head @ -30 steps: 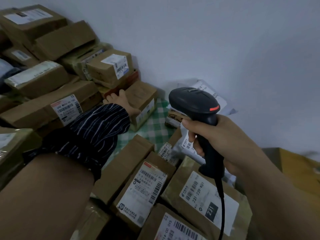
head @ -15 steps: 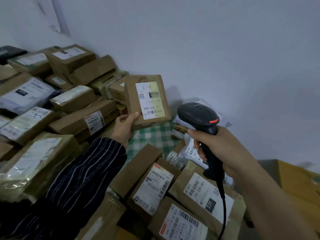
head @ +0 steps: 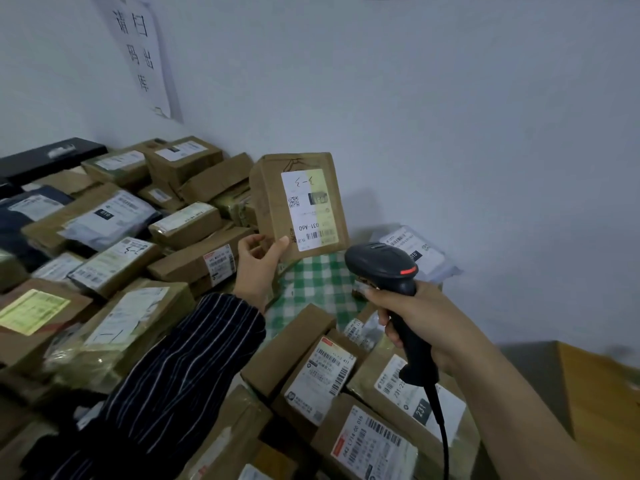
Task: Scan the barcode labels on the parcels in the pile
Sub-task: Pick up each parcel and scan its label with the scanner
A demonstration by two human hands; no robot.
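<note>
My left hand (head: 258, 268) grips the lower left corner of a small brown cardboard parcel (head: 273, 199) and holds it upright above the pile. Its white and yellow label (head: 308, 209) faces me, upside down, with a barcode near its lower edge. My right hand (head: 422, 323) holds a black handheld barcode scanner (head: 381, 268) with a red stripe, just to the right of the parcel and below it. The scanner's head points toward the parcel. Its black cable (head: 443, 434) hangs down past my forearm.
Several brown labelled parcels (head: 322, 379) lie below my hands, and more boxes (head: 187, 226) are stacked at the left against the wall. A green checked cloth (head: 311, 282) shows between them. A paper sign (head: 142, 53) hangs on the wall. A wooden surface (head: 599, 389) is at right.
My left hand took the small parcel out of the pile and lifted it, turning its label toward me. The scanner stayed roughly in place. My view tilted upward.
</note>
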